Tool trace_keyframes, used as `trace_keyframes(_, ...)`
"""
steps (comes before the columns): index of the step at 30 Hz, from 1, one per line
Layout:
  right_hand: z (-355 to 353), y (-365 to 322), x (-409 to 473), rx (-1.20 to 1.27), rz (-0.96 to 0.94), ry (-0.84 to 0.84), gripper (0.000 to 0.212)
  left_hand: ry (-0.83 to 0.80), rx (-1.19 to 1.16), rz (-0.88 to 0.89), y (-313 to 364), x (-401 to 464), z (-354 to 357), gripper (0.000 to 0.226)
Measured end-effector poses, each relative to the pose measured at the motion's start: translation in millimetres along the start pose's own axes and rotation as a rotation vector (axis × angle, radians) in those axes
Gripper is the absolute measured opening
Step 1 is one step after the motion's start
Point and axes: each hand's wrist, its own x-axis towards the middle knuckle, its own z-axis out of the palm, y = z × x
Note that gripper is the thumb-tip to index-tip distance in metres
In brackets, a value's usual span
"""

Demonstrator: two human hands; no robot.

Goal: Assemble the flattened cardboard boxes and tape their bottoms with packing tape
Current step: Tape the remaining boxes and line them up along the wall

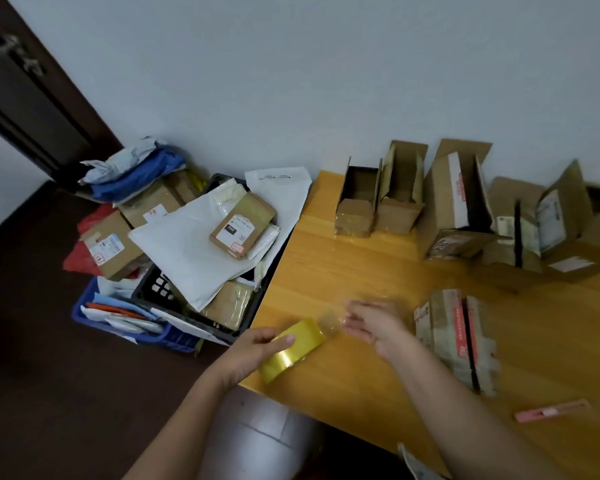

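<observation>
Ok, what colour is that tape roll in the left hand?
Translucent yellow; the packing tape roll shows best in the head view.

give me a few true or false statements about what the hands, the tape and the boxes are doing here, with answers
1. The left hand holds the yellow tape roll. True.
2. The right hand holds the pink cutter. False: the pink cutter lies alone on the wooden table.
3. Open boxes stand along the wall. True.
4. The box by the right hand stands upright. False: it lies on the table.
5. The black crate is on the table. False: the black crate sits on the floor beside it.
</observation>
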Motion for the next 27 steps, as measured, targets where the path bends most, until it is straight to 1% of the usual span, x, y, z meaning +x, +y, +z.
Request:
trace_keyframes(2, -7.9, -9.9, -11.4, -0.070, -0.096, 0.001, 0.010, 0.002, -0.033, 0.024, 8.4, -2.6, 9.0, 0.064)
trace_keyframes(4, -15.7, -20.8, -23.3, -0.214, -0.243, 0.015, 0.009, 0.010, -0.049, 0.038, 16.8, -4.6, 19.3, 0.067)
trace_keyframes(8, -38.2, -40.7, -41.8, -0.708, -0.598, 0.090, 0.013, 0.005, -0.027, 0.062, 34.3, -7.1, 42.2, 0.063)
trace_keyframes(9, -45.1, -43.9, -45.2, -0.778, -0.654, 0.101, 0.014, -0.005, -0.024, 0.073, 38.8, -6.8, 48.3, 0.061)
trace_keyframes(13, -72.5, -54.6, -52.7, -0.879, -0.808, 0.193, 0.021, -0.012, 0.007, 0.115, 60.5, -6.8, 72.0, 0.057)
trace_keyframes(16, -95.0, -64.1, -57.8, -0.933, -0.833, 0.230, 0.015, 0.019, 0.039, 0.118, 73.7, -10.7, 88.3, 0.054)
trace_keyframes(19, -117.8, -71.6, -63.2, -0.990, -0.775, 0.198, 0.021, 0.076, 0.052, 0.099, 82.7, -16.9, 103.5, 0.045)
trace_keyframes(24, -150.5, -74.4, -57.3, -1.072, -0.739, 0.059, 0.031, 0.114, 0.057, 0.052, 91.5, -31.0, 134.2, 0.043)
trace_keyframes(26, -160.9, -75.0, -54.6, -1.072, -0.668, -0.043, 0.033, 0.157, 0.058, 0.023, 92.0, -37.0, 148.8, 0.045)
trace_keyframes(27, -165.3, -75.3, -54.1, -1.063, -0.622, -0.098, 0.031, 0.175, 0.042, -0.011, 92.0, -41.7, 155.1, 0.044)
